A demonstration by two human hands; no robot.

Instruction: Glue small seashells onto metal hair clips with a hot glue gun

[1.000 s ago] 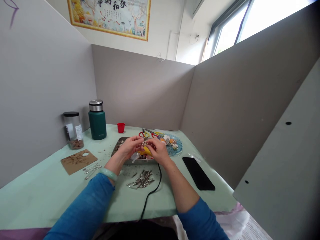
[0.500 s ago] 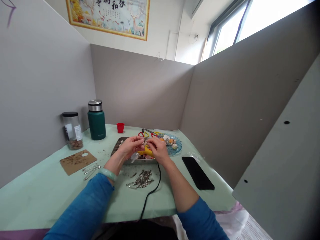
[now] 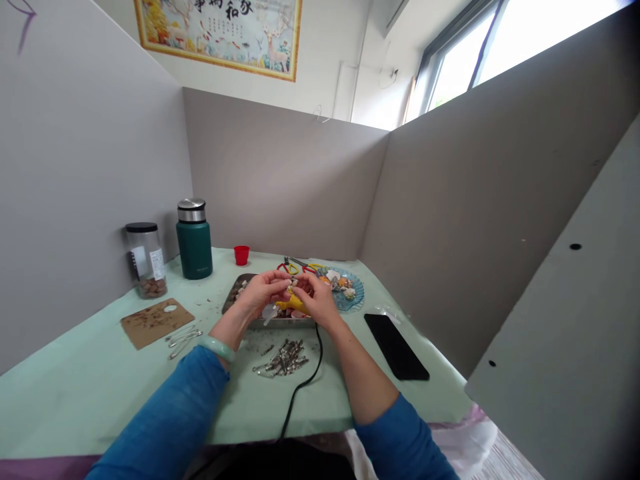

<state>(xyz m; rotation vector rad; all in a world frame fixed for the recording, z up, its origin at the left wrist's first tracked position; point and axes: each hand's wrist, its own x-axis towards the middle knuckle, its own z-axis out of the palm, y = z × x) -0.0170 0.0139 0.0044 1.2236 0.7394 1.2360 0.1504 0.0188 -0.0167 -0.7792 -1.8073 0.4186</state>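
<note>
Over a metal tray, my left hand and my right hand meet with bent fingers. Both pinch a small whitish piece between their fingertips; its kind is too small to tell. Just below them a yellow hot glue gun with a clear nozzle end lies across the tray, partly covered by my right hand. Its black cord runs down to the table's front edge. Small whitish and brown bits show in the tray. In front of it lies a pile of metal clips.
At right, a blue glass plate holds small decorated pieces, with scissors behind it. A black phone lies further right. On the left are a green flask, a jar, a red cup, brown cardboard and safety pins.
The fingers of my right hand have shifted slightly against the small piece, with the thumb moved closer in toward it. My left hand has hardly moved.
</note>
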